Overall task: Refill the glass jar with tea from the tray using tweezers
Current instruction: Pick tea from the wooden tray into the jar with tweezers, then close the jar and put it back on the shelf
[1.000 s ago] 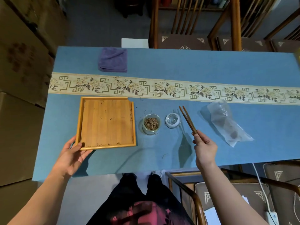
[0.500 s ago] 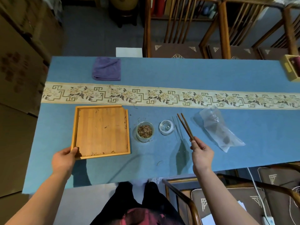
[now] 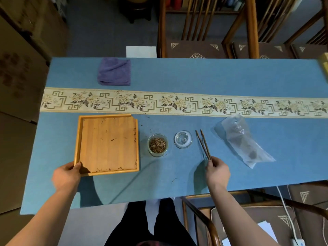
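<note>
While the right hand (image 3: 217,172) pinches the near end of the tweezers (image 3: 203,144), their long axis runs away from the person, tips slightly spread and pointing up-left beside the lid (image 3: 183,139). Left hand (image 3: 66,175) fingers curl over the tray (image 3: 106,144) at its near left corner; the jar (image 3: 157,145) of tea stands between tray and lid. Across the blue desk (image 3: 195,77) lie a patterned runner (image 3: 177,103), purple cloth (image 3: 114,71) and plastic bag (image 3: 243,139), with wooden chairs (image 3: 195,32) behind.
</note>
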